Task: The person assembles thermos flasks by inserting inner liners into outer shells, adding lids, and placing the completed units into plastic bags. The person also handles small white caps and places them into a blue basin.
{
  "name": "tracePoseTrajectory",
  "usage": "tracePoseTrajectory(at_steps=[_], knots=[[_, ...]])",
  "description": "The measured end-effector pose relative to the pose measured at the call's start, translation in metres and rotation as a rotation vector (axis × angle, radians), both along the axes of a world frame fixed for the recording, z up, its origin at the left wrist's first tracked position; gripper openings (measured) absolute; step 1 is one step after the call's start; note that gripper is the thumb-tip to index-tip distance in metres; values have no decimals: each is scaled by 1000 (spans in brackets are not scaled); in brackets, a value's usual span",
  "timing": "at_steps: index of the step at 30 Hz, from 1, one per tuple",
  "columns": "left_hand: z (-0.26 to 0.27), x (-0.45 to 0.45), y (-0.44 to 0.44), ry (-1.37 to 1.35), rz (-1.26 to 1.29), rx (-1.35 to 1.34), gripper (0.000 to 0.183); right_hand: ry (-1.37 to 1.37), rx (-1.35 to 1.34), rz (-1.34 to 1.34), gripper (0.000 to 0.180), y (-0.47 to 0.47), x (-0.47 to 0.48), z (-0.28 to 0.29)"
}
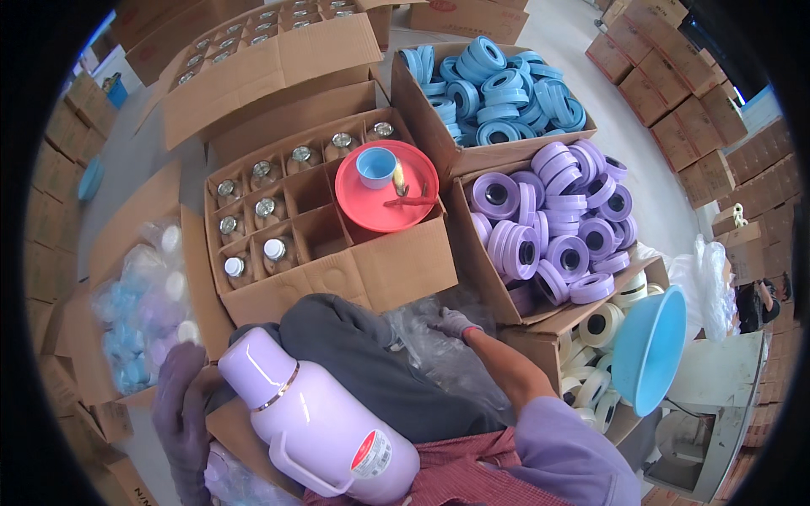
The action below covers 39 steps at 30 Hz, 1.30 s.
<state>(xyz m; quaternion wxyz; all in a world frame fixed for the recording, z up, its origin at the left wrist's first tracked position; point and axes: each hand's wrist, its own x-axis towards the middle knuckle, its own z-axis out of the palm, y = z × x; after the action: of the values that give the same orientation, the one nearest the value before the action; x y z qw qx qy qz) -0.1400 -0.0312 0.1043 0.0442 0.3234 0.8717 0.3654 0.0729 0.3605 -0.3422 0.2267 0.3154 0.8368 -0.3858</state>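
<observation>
A lilac vacuum flask (342,424) with a lilac cup lid leans across my lap, its handle and round label facing up. My left hand (180,411), gloved and blurred, is raised beside the lid with its fingers apart; nothing shows in it. Clear plastic film (436,354) lies over and beside my dark trouser leg. My right hand (459,322), in a grey glove, reaches down to the film and touches it; whether its fingers grip it is unclear. Ahead stands a divided carton (291,284) of bottle-like flask liners, several with silvery tops and two white-capped.
A red plate (361,205) with a blue cup (376,167) rests on the carton. Boxes of blue rings (503,95), lilac rings (569,256) and cream rings (591,386) stand right, beside a blue basin (652,351). Bagged parts (142,316) fill a left carton.
</observation>
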Motion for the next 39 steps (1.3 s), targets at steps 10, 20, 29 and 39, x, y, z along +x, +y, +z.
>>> tracePoseTrajectory(at_steps=[10, 20, 29, 39], knots=[[-22, -13, 182, -224, -816, -43, 25, 842, -23, -74, 31, -69, 15, 289], [-38, -18, 160, -153, -679, -58, 24, -132, -18, -203, 48, 2, -16, 38], [-66, 1, 210, -364, -815, -34, 28, 928, 87, 75, 36, -58, 34, 277], [-52, -53, 181, -474, -486, -300, 26, 1441, -1216, -566, 28, -87, -42, 358]])
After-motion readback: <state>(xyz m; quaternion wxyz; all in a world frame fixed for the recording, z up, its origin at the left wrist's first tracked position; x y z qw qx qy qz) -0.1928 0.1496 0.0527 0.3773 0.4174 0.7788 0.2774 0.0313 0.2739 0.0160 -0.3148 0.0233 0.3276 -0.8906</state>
